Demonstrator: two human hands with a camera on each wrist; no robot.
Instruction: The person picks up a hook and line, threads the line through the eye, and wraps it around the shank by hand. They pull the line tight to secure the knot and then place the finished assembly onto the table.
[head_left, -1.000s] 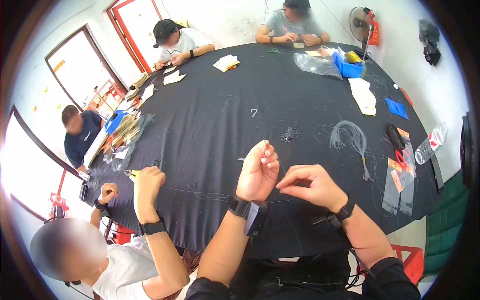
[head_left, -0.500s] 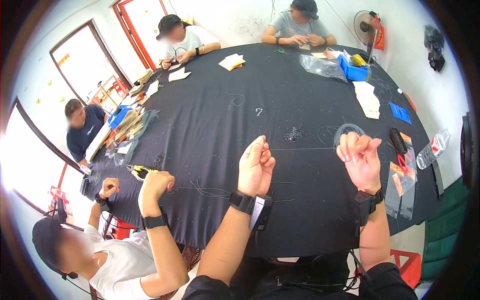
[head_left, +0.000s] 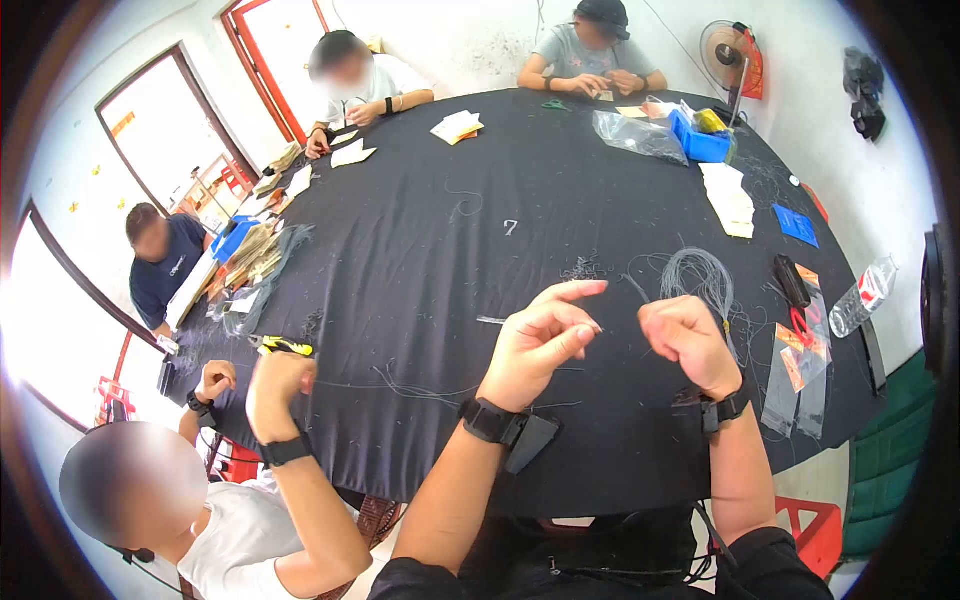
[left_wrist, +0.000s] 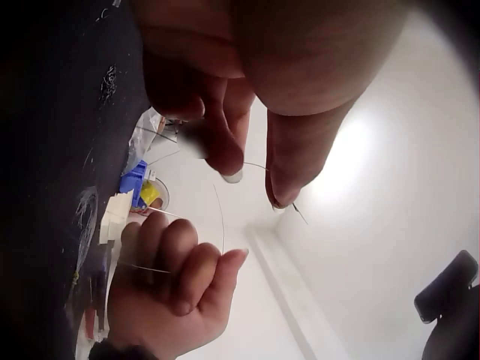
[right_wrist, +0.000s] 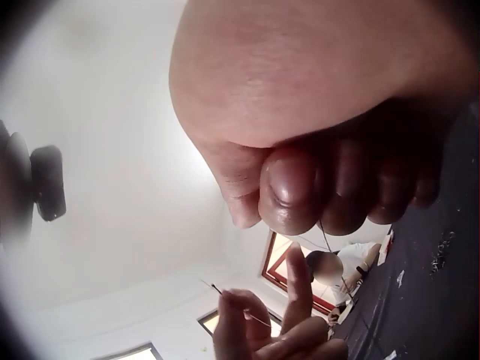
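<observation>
My left hand (head_left: 545, 340) pinches a thin thread (left_wrist: 223, 214) between thumb and fingertip, just above the black counter (head_left: 430, 270). My right hand (head_left: 685, 340), close beside it, has its fingers (left_wrist: 172, 262) curled round the same thread. A bundle of strands (head_left: 700, 275) lies just beyond.

Round black-clothed table (head_left: 420, 250) with thread bundle (head_left: 692, 268), paper stacks (head_left: 728, 200), blue tray (head_left: 697, 143)
</observation>
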